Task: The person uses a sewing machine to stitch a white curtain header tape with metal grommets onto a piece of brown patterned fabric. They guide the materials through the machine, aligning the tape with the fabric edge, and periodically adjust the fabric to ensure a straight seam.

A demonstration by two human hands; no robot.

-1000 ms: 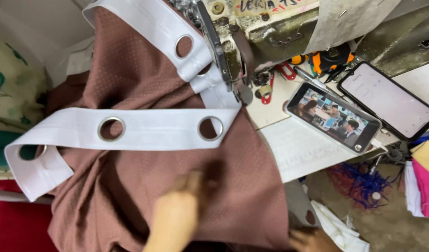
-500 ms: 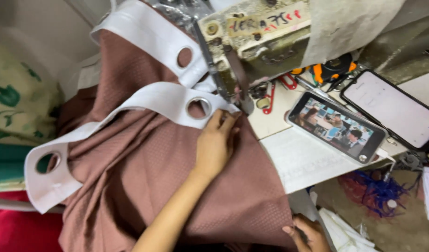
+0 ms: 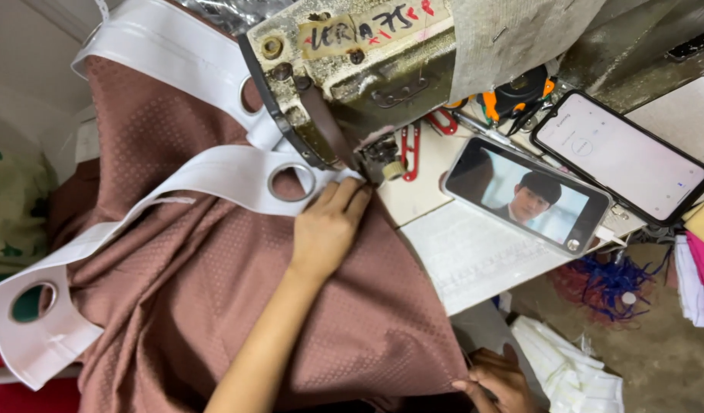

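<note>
Pressed the left hand [image 3: 325,233] palm down on the brown curtain fabric [image 3: 214,306] at the middle of the frame, fingers stretched straight and close together, gripping nothing, their tips touching the end of the white eyelet tape [image 3: 206,172] just beside the presser foot [image 3: 380,153] of the sewing machine [image 3: 352,69]. Curled the right hand [image 3: 497,378], at the bottom edge right of centre, round the lower edge of the same fabric, fingers closed on the cloth. Spread that fabric from the upper left down to the bottom centre, with the tape crossing it in two bands and a metal ring [image 3: 292,182] just left of the left fingertips.

On the white table [image 3: 474,260] right of the machine, laid a phone showing video [image 3: 528,195], a second phone with a pale screen [image 3: 624,157] near it, and red snips [image 3: 409,145] near the foot. Below, lower right, left a blue thread tangle [image 3: 612,279] and folded white cloths [image 3: 574,367].

Against half a second before: slid the left hand up and rightward, off the ring and onto the tape's end at the foot; flattened the fabric beneath it; kept the right hand on the lower edge.
</note>
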